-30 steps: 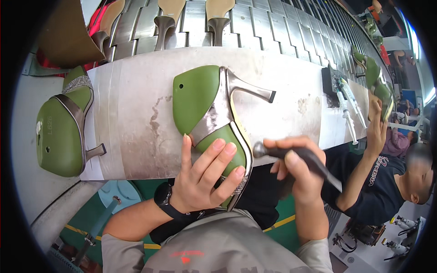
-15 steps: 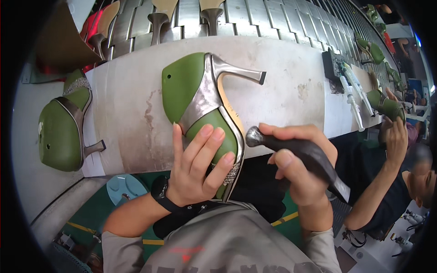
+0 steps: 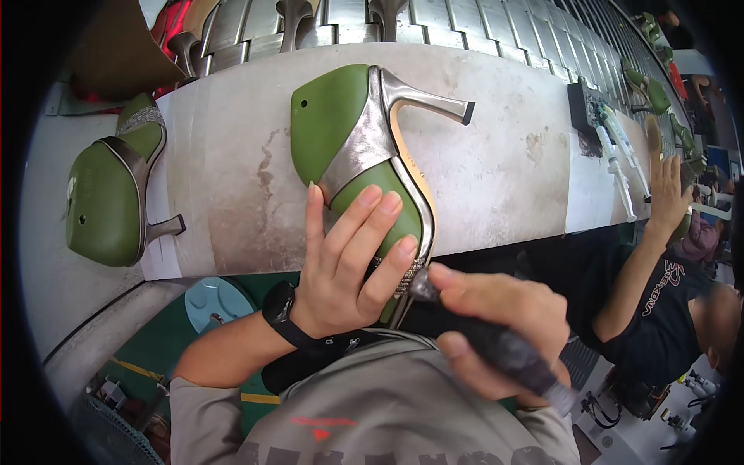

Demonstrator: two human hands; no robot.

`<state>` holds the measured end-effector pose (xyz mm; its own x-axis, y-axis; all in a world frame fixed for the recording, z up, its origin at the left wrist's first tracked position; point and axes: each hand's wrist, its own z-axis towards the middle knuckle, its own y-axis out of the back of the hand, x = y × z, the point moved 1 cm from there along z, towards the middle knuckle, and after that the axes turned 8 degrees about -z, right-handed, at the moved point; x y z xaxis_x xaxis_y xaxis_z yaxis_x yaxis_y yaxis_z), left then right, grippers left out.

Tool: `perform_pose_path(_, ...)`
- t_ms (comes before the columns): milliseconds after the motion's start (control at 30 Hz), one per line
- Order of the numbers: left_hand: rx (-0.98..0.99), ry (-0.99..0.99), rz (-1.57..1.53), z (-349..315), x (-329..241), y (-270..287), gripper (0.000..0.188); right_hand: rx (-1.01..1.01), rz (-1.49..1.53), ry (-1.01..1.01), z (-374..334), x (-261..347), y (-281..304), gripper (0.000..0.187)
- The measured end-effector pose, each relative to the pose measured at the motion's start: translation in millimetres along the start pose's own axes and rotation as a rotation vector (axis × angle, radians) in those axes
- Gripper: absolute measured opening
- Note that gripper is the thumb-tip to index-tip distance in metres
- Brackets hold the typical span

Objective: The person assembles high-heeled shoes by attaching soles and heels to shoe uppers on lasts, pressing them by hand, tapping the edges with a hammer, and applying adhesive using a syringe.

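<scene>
A silver high-heeled shoe [image 3: 363, 147] on a green plastic last [image 3: 329, 108] lies on its side at the table's front edge, its heel pointing right and its toe toward me. My left hand [image 3: 345, 260] holds it, fingers laid across its side; the thumb is hidden. A glittering stone band [image 3: 411, 275] crosses the shoe near the toe. In my right hand [image 3: 508, 314] is a dark metal shoemaker's hammer [image 3: 511, 356], blurred by motion. Its round end is at the shoe's edge beside the band; whether it touches I cannot tell.
Another shoe on a green last [image 3: 105, 205] lies at the left. Behind the stained table [image 3: 496, 147] runs a metal slat conveyor [image 3: 457, 31] carrying shoes. Syringe-like tubes [image 3: 616, 167] lean from a black holder [image 3: 583, 108]. A co-worker [image 3: 659, 310] sits at the right. A blue stool [image 3: 213, 302] is below.
My right hand has brought the hammer down and toward me, its round end now beside the stone band. My left hand still holds the shoe. The view has shifted slightly.
</scene>
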<state>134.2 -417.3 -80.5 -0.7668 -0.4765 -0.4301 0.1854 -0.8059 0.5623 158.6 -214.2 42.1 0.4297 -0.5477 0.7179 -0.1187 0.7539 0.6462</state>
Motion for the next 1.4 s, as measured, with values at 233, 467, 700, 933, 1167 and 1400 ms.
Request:
perform_pose_path(233,0.01,-0.033,-0.009,6,-3,-3,0.05,0.166,0.066,0.01,-43,2,-14,0.038)
perform_pose_path(467,0.052,-0.064,0.062,0,-4,-5,0.088,-0.248,-0.69,-0.031,-11,-79,31,0.042)
perform_pose_path(700,0.01,-0.036,0.012,-14,-13,-11,0.083,-0.74,0.776,-0.579,-32,-145,71,0.049)
perform_pose_path(933,-0.003,-0.049,0.025,-19,-10,-16,0.078,-0.587,0.545,-0.425,-13,-149,114,0.067)
perform_pose_path(1167,-0.085,0.045,-0.015,-21,-14,-18,0.038,-0.216,0.682,-0.22,-32,-31,35,0.108)
perform_pose_path(1400,-0.094,0.039,-0.017,-24,-12,-20,0.036,0.238,0.639,-0.175,-26,5,25,0.09)
